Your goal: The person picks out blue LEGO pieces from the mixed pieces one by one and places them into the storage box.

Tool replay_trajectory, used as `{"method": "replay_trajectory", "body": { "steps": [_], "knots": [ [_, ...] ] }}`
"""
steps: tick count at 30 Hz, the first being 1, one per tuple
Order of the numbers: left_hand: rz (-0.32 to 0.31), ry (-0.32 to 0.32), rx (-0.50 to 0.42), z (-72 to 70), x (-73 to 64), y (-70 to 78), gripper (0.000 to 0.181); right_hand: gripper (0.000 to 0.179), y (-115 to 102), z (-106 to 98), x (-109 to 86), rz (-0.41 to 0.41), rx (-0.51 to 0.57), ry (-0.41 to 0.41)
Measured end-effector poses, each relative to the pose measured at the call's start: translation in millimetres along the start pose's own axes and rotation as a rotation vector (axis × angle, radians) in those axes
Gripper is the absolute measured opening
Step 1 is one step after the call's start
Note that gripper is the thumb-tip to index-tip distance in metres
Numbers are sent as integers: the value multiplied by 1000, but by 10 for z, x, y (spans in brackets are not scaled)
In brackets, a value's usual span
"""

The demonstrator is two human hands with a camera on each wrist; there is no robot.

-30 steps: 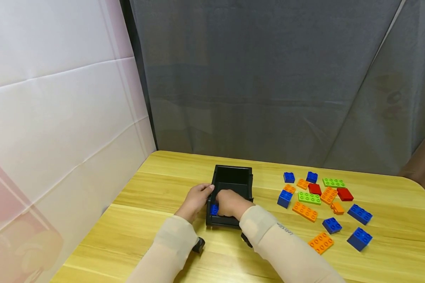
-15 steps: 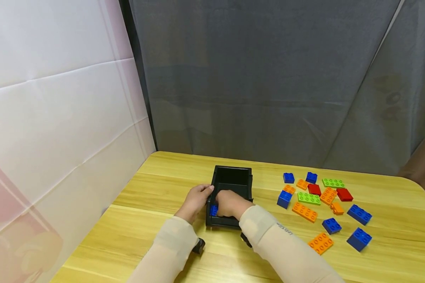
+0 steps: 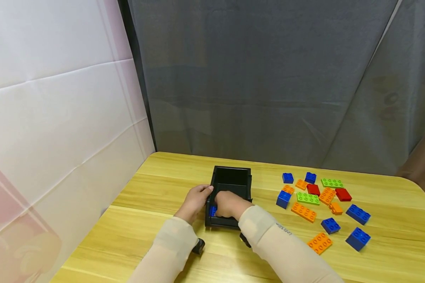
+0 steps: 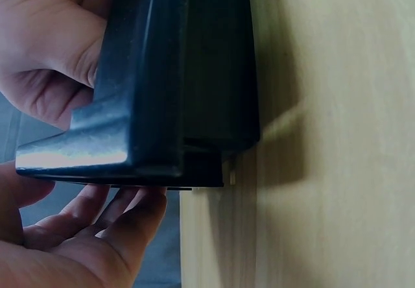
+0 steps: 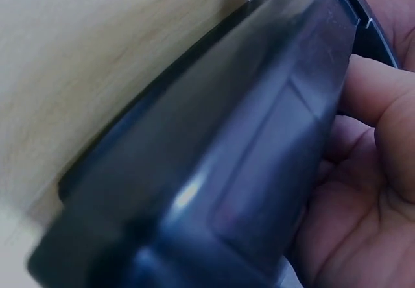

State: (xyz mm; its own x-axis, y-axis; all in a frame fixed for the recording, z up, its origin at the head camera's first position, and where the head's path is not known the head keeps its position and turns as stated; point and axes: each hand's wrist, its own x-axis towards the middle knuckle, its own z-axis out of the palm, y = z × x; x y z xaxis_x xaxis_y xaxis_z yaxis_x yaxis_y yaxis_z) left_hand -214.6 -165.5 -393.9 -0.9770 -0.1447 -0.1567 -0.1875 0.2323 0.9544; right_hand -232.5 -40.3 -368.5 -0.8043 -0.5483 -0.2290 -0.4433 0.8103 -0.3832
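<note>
A black plastic bin (image 3: pixel 222 223) stands on the table in front of me in the head view. My left hand (image 3: pixel 194 199) holds its left side, thumb at the rim and fingers (image 4: pixel 133 226) against the outer wall in the left wrist view. My right hand (image 3: pixel 231 203) reaches down inside the bin with bent fingers. Right beside it, in the bin's near left corner, a blue toy brick (image 3: pixel 213 211) partly shows. The bin's wall (image 5: pixel 272 152) hides the right fingertips in the right wrist view, so I cannot tell whether they grip the brick.
Several loose toy bricks lie spread to the right of the bin, among them an orange one (image 3: pixel 320 243), a green one (image 3: pixel 307 198), a red one (image 3: pixel 343 194) and a blue one (image 3: pixel 358 239). A grey curtain (image 3: pixel 255 86) hangs behind the wooden table (image 3: pixel 163 177).
Both hands keep their places at the bin. The whole head view has shifted very slightly; the loose bricks lie as before.
</note>
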Motion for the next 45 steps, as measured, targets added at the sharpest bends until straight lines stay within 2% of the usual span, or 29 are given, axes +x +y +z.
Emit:
{"method": "replay_trajectory", "body": {
  "steps": [24,36,45],
  "knots": [
    [-2,-14,5,-13,14,5,39,8,-8,-35,-41,-9,-5,-16],
    [1,-5,13,-15,12,3,38,18,39,-41,-81,-43,21,13],
    [8,-16,11,-8,-3,20,40,44,56,-50,-112,-34,58,47]
  ]
}}
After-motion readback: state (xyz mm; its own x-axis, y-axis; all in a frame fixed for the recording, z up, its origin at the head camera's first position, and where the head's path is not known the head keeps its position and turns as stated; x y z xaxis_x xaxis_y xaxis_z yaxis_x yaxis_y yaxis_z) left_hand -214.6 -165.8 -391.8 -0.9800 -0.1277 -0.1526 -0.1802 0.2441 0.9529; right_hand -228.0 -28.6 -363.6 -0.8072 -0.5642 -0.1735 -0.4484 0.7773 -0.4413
